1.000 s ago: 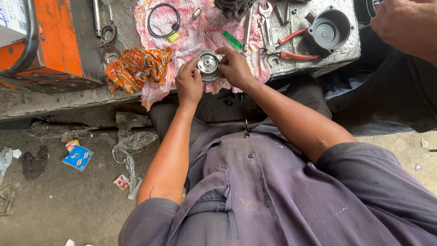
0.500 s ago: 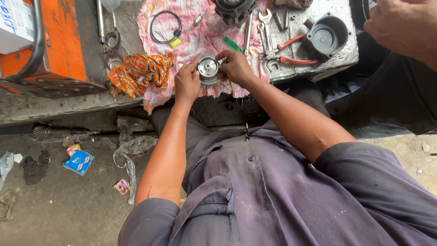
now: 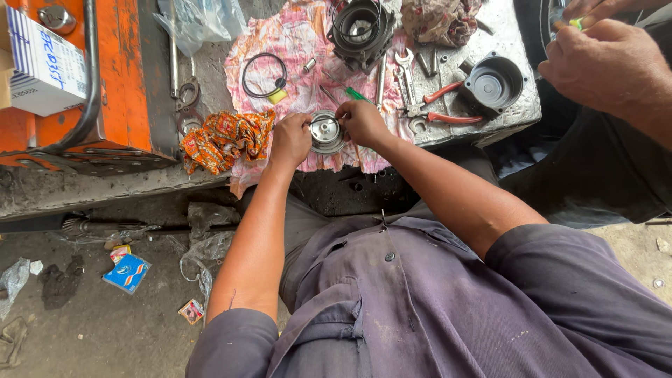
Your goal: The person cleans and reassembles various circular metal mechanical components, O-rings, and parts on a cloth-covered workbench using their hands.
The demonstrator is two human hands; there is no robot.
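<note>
**Silver metal part held between both our hands**

Silver and round, the small metal part (image 3: pixel 326 131) sits between our two hands on the pink patterned cloth (image 3: pixel 301 42), at the near edge of the bench. Our left hand (image 3: pixel 290 138) closes on its left rim, fingers curled together and the thumb pressed to the edge. Our right hand (image 3: pixel 362 120) meets the part from the right, its fingertips bunched and pinching at the upper right rim; we cannot tell whether something small is caught between them. So the part lies directly between the two sets of fingers, touched from both sides.

Just left of our left fingers lies a crumpled orange rag (image 3: pixel 224 138). Beyond the same fingers, farther up the cloth, rests a black rubber ring (image 3: pixel 264 75). Just above our right fingers is a green-handled tool (image 3: pixel 358 94), and farther up stands a black round housing (image 3: pixel 360 29). To the right of our right fingers, red-handled pliers (image 3: pixel 437 105) lie on the grey bench beside a dark cup-shaped casting (image 3: pixel 494 84), with a spanner (image 3: pixel 405 66) between the pliers and the housing.

Well apart to the right, another person's hand (image 3: pixel 605 63) hangs over the bench corner, fingers folded in.
</note>
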